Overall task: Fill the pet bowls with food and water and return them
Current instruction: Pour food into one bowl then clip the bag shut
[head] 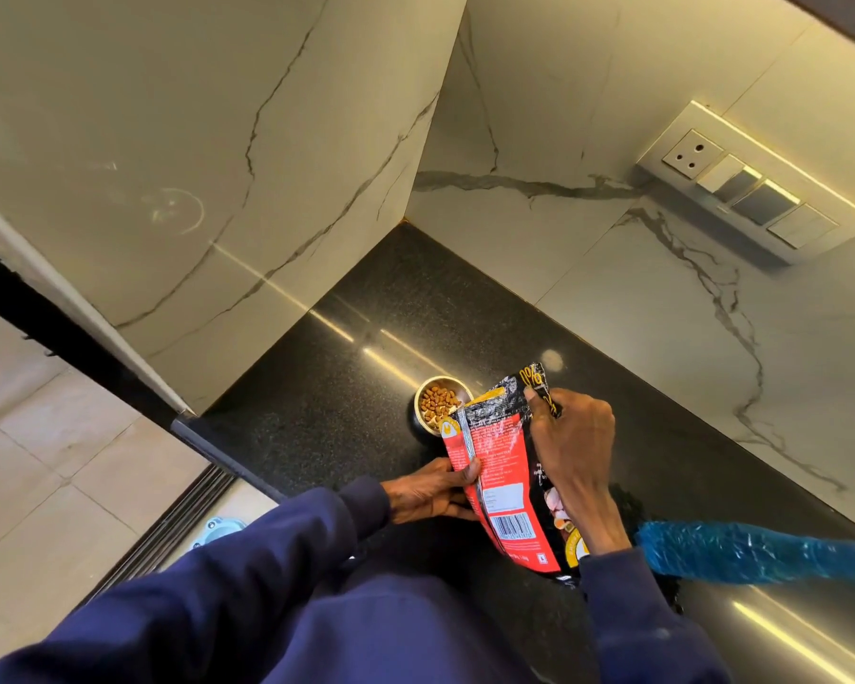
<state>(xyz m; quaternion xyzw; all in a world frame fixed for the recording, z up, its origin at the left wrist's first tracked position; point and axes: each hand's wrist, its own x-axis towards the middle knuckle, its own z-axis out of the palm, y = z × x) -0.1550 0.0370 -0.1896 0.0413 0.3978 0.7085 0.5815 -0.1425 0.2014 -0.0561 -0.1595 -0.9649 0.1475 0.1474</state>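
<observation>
Red pouch [499, 466], gripped by left hand [430, 493] and right hand [571, 441], partly hides steel bowl [421, 422].

Our left hand [430, 493] reaches in from the lower left in a dark blue sleeve [248, 575]. It grips the left side of the food bag [497, 454], with the thumb laid across the front and the fingers curled behind. Our right hand [571, 451] has its back turned to the camera and its wrist bare, and it holds the bag's upper end in curled fingers, the forearm rising from the lower right.
</observation>
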